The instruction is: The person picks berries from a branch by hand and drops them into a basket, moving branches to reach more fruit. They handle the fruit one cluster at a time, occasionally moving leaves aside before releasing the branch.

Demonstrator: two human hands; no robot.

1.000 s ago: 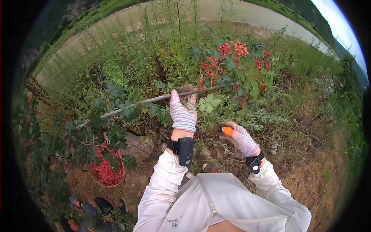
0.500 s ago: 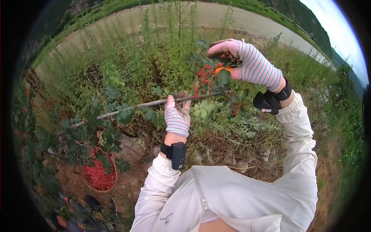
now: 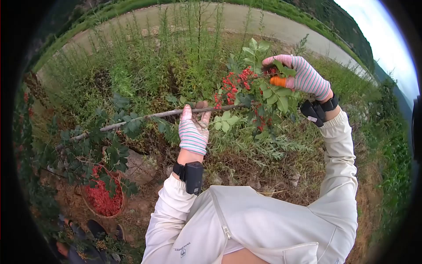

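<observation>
Picking red berries from a bent branch

Your left hand, in a striped glove, has its fingers closed fully round the thin grey branch and holds it nearly level over the weeds. Your right hand is up at the leafy end. Its fingers are curled shut and pinch the outermost cluster against the orange thumb cap. The other red berry clusters hang on the branch between your two hands, not picked yet, and I see some lower ones among the leaves too. The basket stands on the ground under the thick end of the branch, and it looks well filled with red berries. So I judge much is gathered already, but this branch is only begun.
</observation>
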